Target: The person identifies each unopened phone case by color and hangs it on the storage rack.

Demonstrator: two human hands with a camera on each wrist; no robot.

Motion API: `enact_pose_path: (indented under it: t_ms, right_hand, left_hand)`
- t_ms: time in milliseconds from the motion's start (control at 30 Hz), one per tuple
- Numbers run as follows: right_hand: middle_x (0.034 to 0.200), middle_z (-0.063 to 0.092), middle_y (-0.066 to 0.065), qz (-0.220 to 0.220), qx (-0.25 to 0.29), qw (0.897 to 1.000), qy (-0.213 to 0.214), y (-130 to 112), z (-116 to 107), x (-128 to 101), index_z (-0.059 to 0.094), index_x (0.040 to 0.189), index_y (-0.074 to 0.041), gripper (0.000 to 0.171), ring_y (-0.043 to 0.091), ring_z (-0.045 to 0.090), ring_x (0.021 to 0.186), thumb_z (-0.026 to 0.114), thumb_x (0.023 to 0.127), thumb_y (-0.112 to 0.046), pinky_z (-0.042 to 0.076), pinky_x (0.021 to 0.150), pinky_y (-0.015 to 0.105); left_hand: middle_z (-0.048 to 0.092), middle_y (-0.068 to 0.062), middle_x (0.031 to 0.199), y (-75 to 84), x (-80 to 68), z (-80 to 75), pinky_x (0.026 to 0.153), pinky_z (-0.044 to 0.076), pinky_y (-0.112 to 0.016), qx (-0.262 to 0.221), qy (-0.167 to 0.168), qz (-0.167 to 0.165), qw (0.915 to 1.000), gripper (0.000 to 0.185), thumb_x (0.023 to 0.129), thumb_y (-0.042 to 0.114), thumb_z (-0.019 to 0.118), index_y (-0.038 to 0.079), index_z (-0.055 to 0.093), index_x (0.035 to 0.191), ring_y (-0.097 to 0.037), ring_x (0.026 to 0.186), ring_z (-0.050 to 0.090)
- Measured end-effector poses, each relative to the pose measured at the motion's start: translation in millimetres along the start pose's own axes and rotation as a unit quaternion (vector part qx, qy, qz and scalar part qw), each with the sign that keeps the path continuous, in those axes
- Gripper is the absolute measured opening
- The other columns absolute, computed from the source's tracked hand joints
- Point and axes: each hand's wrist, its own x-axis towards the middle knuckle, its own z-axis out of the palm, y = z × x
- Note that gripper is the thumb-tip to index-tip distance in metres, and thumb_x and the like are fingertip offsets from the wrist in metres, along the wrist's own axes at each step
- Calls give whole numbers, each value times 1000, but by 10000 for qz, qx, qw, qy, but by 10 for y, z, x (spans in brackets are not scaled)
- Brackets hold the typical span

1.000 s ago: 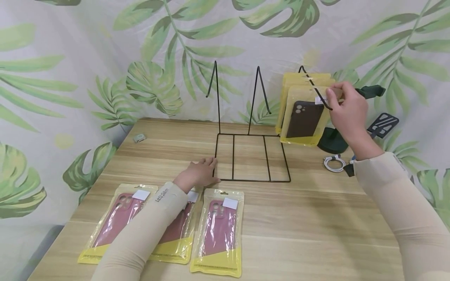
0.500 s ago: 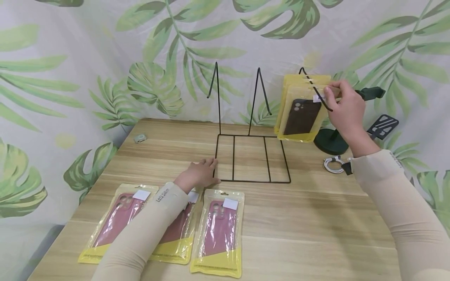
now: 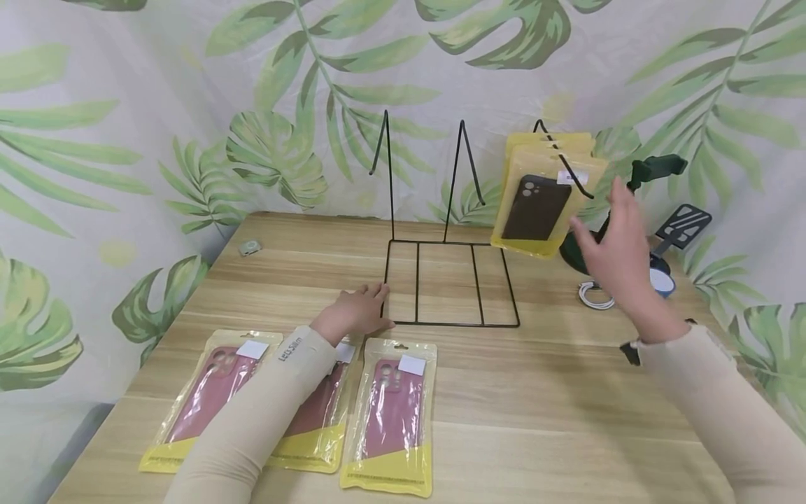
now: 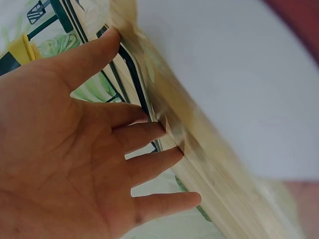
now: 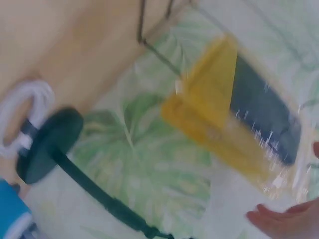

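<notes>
I get a bright, evenly lit head view with soft, faint shadows on the wooden table. My right hand smears slightly. The right wrist view is heavily blurred; the left wrist view is soft, its table edge streaked.

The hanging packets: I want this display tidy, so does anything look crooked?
Yes. The front dark phone-case packet on the wire rack's right hook hangs tilted, its bottom swung left. The right hand is open beside it, not holding it.
</notes>
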Motion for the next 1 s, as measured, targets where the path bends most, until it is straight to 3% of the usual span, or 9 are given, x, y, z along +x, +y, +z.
enact_pose_path:
  t_ms: [100,167,300,400,533,700,833,1000]
  right_hand:
    - [165,-1,25,201,-402,9949,-901,26,65,-263,-5,158,-2,95,49,10,149,49,100,-54,19,114,70]
    - [163,-2,29,152,-677,9872,-1436,51,141,-400,-1,156,4,96,54,10,147,51,100,-52,19,114,70]
    - [158,19,35,-115,-1200,9651,-2325,120,360,-597,19,153,12,89,56,27,140,54,99,-50,31,110,68]
    - [153,35,32,-277,-1534,9480,-2775,173,546,-694,36,148,10,81,52,40,136,57,98,-50,41,104,64]
    - [149,43,30,-522,-1857,9282,-3182,225,749,-773,47,142,7,73,49,46,133,60,96,-47,46,100,62]
    - [149,42,32,-915,-2117,9088,-3476,247,902,-803,46,142,11,70,48,44,135,57,99,-43,43,106,59]
    - [149,42,31,-988,-2265,9043,-3482,237,955,-809,43,143,12,68,48,43,136,53,101,-41,42,106,59]
    - [148,44,30,-977,-2311,9060,-3410,223,978,-808,46,142,9,63,47,44,135,53,102,-38,43,105,60]
  left_hand:
    - [11,-16,166,-2,-4,-5,118,16,-68,0,13,11,10000,82,100,47,52,4,13,159,-42,152,15]
    - [10,-15,166,-3,-9,-13,119,15,-67,-15,-1,-9,10000,83,100,48,52,5,12,159,-42,152,14]
    - [9,-16,167,-7,-5,-18,119,14,-66,-12,-39,-24,10000,84,100,48,52,6,10,160,-42,152,13]
    - [9,-15,167,-12,8,-13,119,15,-66,5,-53,-12,10000,84,100,49,52,7,10,160,-41,152,13]
    - [11,-15,167,-45,33,2,119,16,-65,-31,-48,85,9999,84,100,49,52,6,12,160,-41,152,15]
    - [22,-18,163,-127,33,-18,120,23,-61,-382,-42,320,9987,84,99,47,55,3,14,159,-41,148,27]
    - [41,-21,154,-160,-39,-68,116,35,-54,-523,-14,449,9976,80,100,43,56,-1,20,157,-39,140,43]
    - [57,-19,141,-139,-211,-90,112,42,-51,-199,39,612,9979,59,100,41,56,-1,51,141,-37,131,53]
